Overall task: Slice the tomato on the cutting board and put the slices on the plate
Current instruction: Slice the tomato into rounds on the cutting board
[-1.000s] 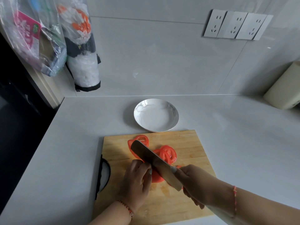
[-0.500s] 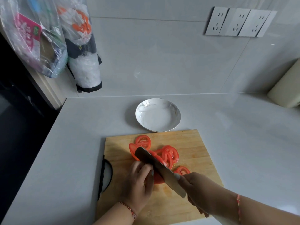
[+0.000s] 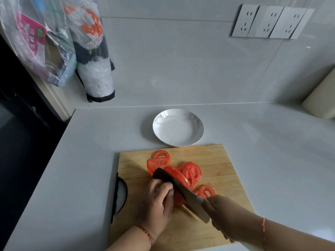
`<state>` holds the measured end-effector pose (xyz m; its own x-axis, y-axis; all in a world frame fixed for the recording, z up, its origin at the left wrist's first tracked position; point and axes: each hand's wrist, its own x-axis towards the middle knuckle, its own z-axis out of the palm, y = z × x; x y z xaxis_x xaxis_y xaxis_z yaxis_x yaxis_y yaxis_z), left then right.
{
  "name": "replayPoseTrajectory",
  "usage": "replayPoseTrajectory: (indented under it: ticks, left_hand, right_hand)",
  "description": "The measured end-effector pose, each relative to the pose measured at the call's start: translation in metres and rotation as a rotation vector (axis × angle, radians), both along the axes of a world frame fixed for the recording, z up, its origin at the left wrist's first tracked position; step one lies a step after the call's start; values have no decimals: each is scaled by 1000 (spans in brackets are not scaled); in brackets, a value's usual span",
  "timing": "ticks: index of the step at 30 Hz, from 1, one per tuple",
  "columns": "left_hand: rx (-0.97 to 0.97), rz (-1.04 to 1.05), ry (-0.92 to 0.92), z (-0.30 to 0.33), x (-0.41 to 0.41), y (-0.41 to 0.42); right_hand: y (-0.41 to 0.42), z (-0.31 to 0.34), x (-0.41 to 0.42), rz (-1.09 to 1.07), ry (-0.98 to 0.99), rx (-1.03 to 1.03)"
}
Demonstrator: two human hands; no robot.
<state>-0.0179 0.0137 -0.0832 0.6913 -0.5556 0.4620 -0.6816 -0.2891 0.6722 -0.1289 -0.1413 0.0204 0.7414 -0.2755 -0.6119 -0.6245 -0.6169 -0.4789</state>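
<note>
On the wooden cutting board (image 3: 217,160) lie several red tomato slices (image 3: 192,172), fanned from its far middle toward the right. My left hand (image 3: 155,203) presses down on the uncut tomato piece (image 3: 178,199), mostly hidden under my fingers and the blade. My right hand (image 3: 224,212) grips the handle of a cleaver knife (image 3: 183,191), whose blade stands edge-down against the tomato, with a fresh slice leaning on its far side. The white plate (image 3: 178,127) sits behind the board and holds nothing.
A black handle (image 3: 120,194) sticks out from the board's left side. Plastic bags (image 3: 36,42) hang at the left wall. A cream container (image 3: 320,100) stands at the right edge. The counter drops off at the left into a dark gap.
The knife has worked a little further toward me through the tomato, and a new slice now leans against the blade. Both hands kept their grips.
</note>
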Motion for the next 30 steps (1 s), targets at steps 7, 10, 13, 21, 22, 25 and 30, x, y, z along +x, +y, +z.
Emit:
replayPoseTrajectory:
  ticks: [7,10,13,21,22,25,30]
  left_hand:
    - [-14,-7,-15,-2,2,-1]
    - [11,17,-6,-2,1,1]
    - [-7,26,12,0,-1,2]
    - [-17,42,4,-1,-1,4]
    - [-16,40,1,-1,-1,4]
    - [-21,32,0,-2,-2,6]
    - [-2,27,-2,-4,-2,8]
  right_hand:
    - [-2,-7,16,-31,-30,34]
    - [-7,-11,13,-143,-25,148]
    - [-10,-15,9,-313,-26,303]
    - [-10,-12,8,-317,-13,414]
    - [-10,-11,9,-322,-11,420]
    - [-8,-9,10,-334,-30,427]
    - [-5,-8,5,-384,-71,462]
